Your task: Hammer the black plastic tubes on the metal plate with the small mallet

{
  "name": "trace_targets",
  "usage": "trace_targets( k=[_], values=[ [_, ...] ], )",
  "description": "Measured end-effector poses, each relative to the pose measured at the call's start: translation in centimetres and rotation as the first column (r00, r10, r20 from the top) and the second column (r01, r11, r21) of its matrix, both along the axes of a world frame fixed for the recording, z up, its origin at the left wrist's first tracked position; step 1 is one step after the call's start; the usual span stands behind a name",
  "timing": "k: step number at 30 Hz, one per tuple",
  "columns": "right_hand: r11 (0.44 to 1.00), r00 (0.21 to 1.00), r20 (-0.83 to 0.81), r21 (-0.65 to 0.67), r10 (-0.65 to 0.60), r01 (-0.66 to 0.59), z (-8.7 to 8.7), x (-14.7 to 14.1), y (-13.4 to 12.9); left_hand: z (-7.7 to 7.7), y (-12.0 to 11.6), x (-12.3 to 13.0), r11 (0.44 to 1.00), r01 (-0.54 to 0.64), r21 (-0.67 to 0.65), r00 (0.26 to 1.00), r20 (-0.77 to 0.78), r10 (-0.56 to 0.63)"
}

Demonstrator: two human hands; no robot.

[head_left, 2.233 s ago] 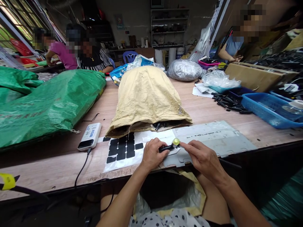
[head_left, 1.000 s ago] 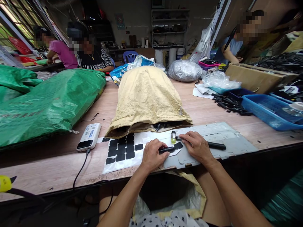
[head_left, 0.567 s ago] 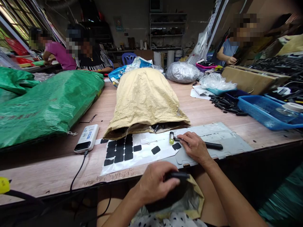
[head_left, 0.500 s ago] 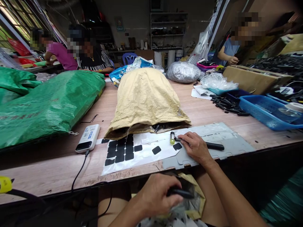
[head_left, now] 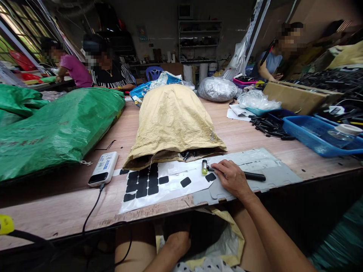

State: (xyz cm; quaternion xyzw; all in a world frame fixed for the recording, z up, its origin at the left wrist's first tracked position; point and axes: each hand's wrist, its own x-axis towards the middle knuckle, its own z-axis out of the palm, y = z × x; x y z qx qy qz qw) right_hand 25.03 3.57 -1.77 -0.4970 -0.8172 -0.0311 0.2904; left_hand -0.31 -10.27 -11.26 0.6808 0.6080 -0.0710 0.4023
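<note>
My right hand (head_left: 231, 177) is closed around a small hammer (head_left: 255, 176) with a black handle. Its head, metal with a yellow-green face, lies over the white sheet (head_left: 167, 192). Below the table edge, my left hand (head_left: 180, 238) reaches into an open sack (head_left: 236, 234) on my lap; its fingers are lost in shadow. Black rounded-square stickers (head_left: 153, 180) cover part of the sheet, with a few apart from the block. A grey board (head_left: 272, 172) lies beneath my right forearm and the hammer. Behind the sheet a tan sack (head_left: 176, 121) lies with its mouth toward me, black pieces showing inside.
A white power bank (head_left: 103, 168) with a black cable lies left of the sheet. A green sack (head_left: 65, 124) covers the table's left side. To the right are a blue tray (head_left: 317, 139), black parts (head_left: 269, 126) and a cardboard box (head_left: 295, 94). Several people sit beyond.
My left hand, which held a black piece above the lap sack, has gone down into the sack, and the piece is out of sight. My right hand keeps the hammer in place.
</note>
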Motion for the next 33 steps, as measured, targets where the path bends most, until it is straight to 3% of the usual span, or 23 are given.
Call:
trace_targets(
  k=[2, 4, 7, 9, 10, 11, 13, 15, 17, 20, 23, 26, 30, 33],
  values=[
    [1.0, 1.0, 0.001, 0.001, 0.0, 0.0, 0.0, 0.0, 0.0, 2.6, 0.1, -0.1, 0.995, 0.099, 0.016, 0.995, -0.027, -0.098],
    [1.0, 1.0, 0.002, 0.004, -0.003, 0.003, 0.0, -0.1, -0.1, 6.6, 0.7, -0.2, 0.972, 0.235, 0.019, 0.972, 0.019, -0.236],
    [1.0, 1.0, 0.005, 0.007, -0.016, 0.016, 0.0, -0.2, -0.1, 13.0, 3.2, -0.4, 0.922, 0.388, 0.021, 0.881, 0.286, -0.377],
    [1.0, 1.0, 0.005, 0.008, -0.02, 0.02, 0.0, -0.2, -0.2, 15.9, 6.0, -0.4, 0.939, 0.322, 0.123, 0.865, 0.364, -0.345],
    [1.0, 1.0, 0.003, 0.007, -0.02, 0.02, 0.1, -0.2, -0.2, 16.7, 7.7, -0.3, 0.95, 0.217, 0.225, 0.9, 0.331, -0.284],
    [1.0, 1.0, 0.001, 0.006, -0.019, 0.019, 0.1, -0.2, -0.2, 17.1, 9.5, -0.1, 0.932, 0.084, 0.352, 0.945, 0.268, -0.186],
    [1.0, 1.0, -0.004, 0.001, -0.013, 0.013, 0.1, -0.2, -0.1, 16.8, 13.0, 0.4, 0.803, -0.112, 0.585, 0.99, 0.139, 0.037],
    [1.0, 1.0, -0.011, -0.008, -0.005, 0.005, 0.1, -0.1, -0.1, 15.9, 16.2, 1.2, 0.701, -0.17, 0.693, 0.98, 0.042, 0.196],
    [1.0, 1.0, -0.015, -0.016, 0.002, -0.002, 0.1, 0.0, 0.0, 15.0, 18.4, 2.0, 0.69, -0.161, 0.705, 0.962, -0.046, 0.271],
    [1.0, 1.0, -0.014, -0.014, 0.009, -0.009, 0.1, 0.0, 0.1, 14.6, 19.9, 2.8, 0.709, -0.136, 0.692, 0.946, -0.122, 0.301],
    [1.0, 1.0, -0.016, -0.004, 0.01, -0.01, 0.1, 0.0, 0.1, 15.0, 19.2, 2.4, 0.694, -0.135, 0.708, 0.951, -0.104, 0.291],
    [1.0, 1.0, -0.013, 0.005, 0.006, -0.006, 0.2, 0.0, 0.0, 15.4, 17.0, 0.7, 0.662, -0.119, 0.74, 0.981, -0.015, 0.192],
    [0.999, 0.999, 0.04, 0.051, -0.016, 0.014, 0.4, -0.2, -0.2, 14.8, 13.2, -1.1, 0.722, -0.06, 0.689, 0.996, 0.091, -0.004],
    [0.989, 0.993, 0.082, 0.13, -0.083, 0.072, 0.4, -0.3, -0.3, 13.3, 11.2, -0.7, 0.734, -0.073, 0.675, 0.98, 0.186, -0.073]
  ],
)
